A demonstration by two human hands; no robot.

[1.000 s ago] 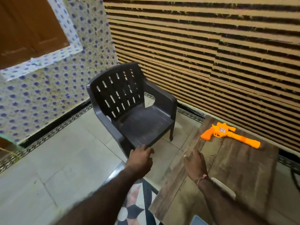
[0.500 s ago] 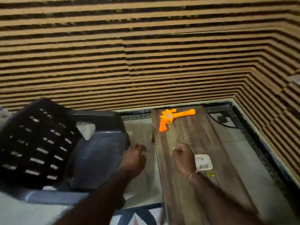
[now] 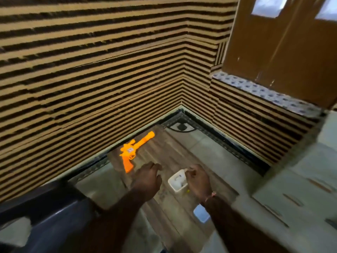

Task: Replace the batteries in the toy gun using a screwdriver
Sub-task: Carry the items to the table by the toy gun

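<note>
1. Striped wall: horizontal tan and dark bands, meeting a second striped wall at a corner behind the bench.
2. Brown shutters: upper right, above a tiled sill.
3. Dark plastic chair: lower left, beside the bench, blurred.
4. Wooden bench: long plank top running from the wall corner toward the camera.
5. Left hand: over the bench, knuckles up, fingers loosely curled and empty; just short of the toy gun's grip, not touching it.
6. Right hand: over the bench beside the white tray, fingers curled with thumb and forefinger close together; whether anything is pinched cannot be told.
7. Toy gun: orange, flat on the far end of the bench, barrel toward the wall corner, grip toward the left hand.
8. White tray: small, square, on the bench between the two hands; contents unclear.
9. Pale blue object: on the bench by the right forearm, blurred.
</note>
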